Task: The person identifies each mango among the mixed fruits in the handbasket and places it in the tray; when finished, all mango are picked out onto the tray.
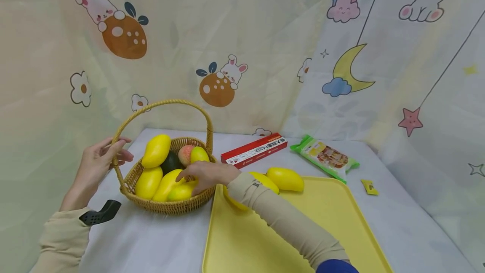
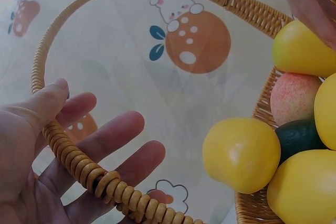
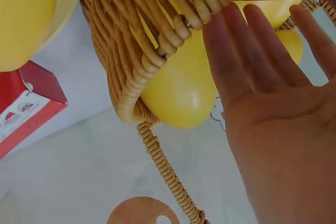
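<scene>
Head view: noted right hand (image 1: 208, 174) at green-tinged mango (image 1: 178, 194) inside wicker basket (image 1: 170, 210), left of yellow tray (image 1: 303, 222). Judged light, stiff, rather slippery from glossy skin; best taken across widest part, between thumb and fingertips.

Left wrist view: found left hand (image 2: 21, 148) at basket handle (image 2: 68, 156), with thumb hooked over cane and fingers spread loosely behind. Judged springy but good for grip, given coiled wrapping; best held near top of arch for balance.

Right wrist view: saw fingers nearly straight, slightly fanned, by basket rim (image 3: 173, 40) and yellow fruit (image 3: 184, 93). Cannot tell whether pressing on mango.
</scene>
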Motion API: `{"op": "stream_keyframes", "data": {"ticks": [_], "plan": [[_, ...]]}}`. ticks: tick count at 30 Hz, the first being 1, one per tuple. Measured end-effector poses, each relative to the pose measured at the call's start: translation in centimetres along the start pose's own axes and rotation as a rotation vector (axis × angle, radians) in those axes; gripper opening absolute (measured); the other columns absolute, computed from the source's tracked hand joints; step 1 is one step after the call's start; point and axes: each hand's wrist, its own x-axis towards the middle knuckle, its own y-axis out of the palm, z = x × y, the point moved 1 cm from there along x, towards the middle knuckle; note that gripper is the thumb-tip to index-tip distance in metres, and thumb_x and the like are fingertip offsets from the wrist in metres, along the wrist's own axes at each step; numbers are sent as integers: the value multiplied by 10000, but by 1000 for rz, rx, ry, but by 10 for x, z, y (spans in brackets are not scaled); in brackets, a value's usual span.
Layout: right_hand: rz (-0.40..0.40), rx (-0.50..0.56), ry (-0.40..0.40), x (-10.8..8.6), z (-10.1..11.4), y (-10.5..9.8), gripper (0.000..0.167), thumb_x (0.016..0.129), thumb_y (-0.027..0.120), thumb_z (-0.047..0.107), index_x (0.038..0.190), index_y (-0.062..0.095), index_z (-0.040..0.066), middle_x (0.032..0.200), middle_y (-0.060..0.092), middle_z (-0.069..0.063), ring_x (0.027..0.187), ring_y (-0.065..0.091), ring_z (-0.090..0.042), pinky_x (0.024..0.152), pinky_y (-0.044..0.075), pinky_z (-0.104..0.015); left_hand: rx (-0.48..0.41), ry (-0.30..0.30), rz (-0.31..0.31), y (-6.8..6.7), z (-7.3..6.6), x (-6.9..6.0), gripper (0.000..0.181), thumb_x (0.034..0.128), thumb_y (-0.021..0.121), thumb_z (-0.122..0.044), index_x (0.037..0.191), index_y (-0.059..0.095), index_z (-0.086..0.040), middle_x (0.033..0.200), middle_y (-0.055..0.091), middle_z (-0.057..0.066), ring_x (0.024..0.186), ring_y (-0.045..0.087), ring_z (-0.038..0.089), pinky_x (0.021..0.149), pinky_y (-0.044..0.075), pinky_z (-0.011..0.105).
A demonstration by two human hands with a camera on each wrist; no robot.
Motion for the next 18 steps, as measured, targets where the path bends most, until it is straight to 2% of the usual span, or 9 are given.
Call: {"op": "stream_keyframes", "data": {"ticks": [9,14,18], "plan": [[114,45,-9,4,1,0,510,885,694,153,1365,523,169,1350,565,14,1216,529,-104,1003,373,-143,-8,10,-1,1,0,-1,252,995,497,-348,1150,610,-186,776,708,-28,768,656,56,709,526,150],[185,53,59,8,2,0,541,899,657,147,1401,488,256,1417,488,65,1184,478,-96,1043,348,-193,-4,14,-2,1,0,-1,251,996,495,-344,1148,611,-182,774,708,-26,766,657,61,707,528,155],[239,102,137,14,1,2,590,884,631,111,1397,473,356,1430,442,114,1141,427,-88,1059,326,-232,3,9,-4,1,-1,-1,254,994,497,-349,1149,611,-183,775,709,-28,765,657,64,706,529,159]]}}
